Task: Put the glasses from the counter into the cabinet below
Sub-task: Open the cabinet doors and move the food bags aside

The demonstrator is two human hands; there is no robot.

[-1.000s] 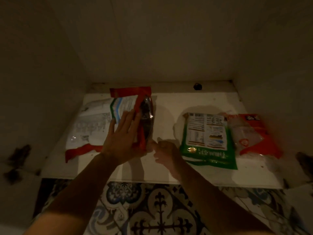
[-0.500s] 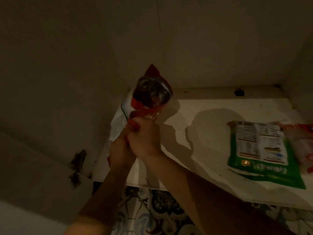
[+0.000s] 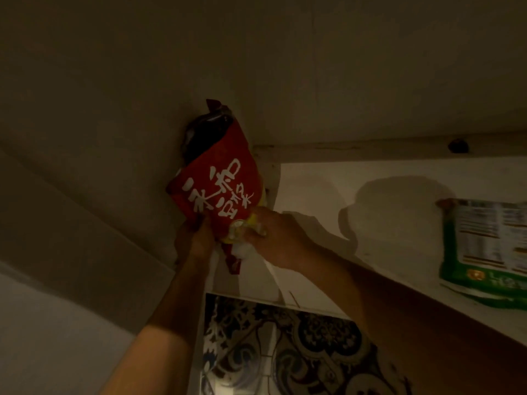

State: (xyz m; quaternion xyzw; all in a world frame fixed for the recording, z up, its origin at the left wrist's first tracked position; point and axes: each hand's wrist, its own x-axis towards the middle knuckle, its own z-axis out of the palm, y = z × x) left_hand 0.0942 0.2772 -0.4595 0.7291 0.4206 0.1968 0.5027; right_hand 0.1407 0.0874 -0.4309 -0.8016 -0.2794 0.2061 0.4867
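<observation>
Inside the dim cabinet, a red food packet [image 3: 219, 181] with white characters stands upright in the back left corner, leaning against the left wall. My left hand [image 3: 196, 240] grips its lower left edge. My right hand [image 3: 273, 238] pinches its lower right corner, where the packet shows yellow. The cabinet floor [image 3: 385, 223] is white. No glasses are in view.
A green packet [image 3: 484, 249] lies flat on the cabinet floor at the right edge. A dark hole [image 3: 457, 145] marks the back rail. The cabinet's left wall [image 3: 99, 166] is close to my left arm. Patterned floor tiles [image 3: 285, 352] lie below the cabinet's front edge.
Both hands lifted the red packet from lying flat, turned it so its printed front faces me, and stood it in the back left corner. My view swung left.
</observation>
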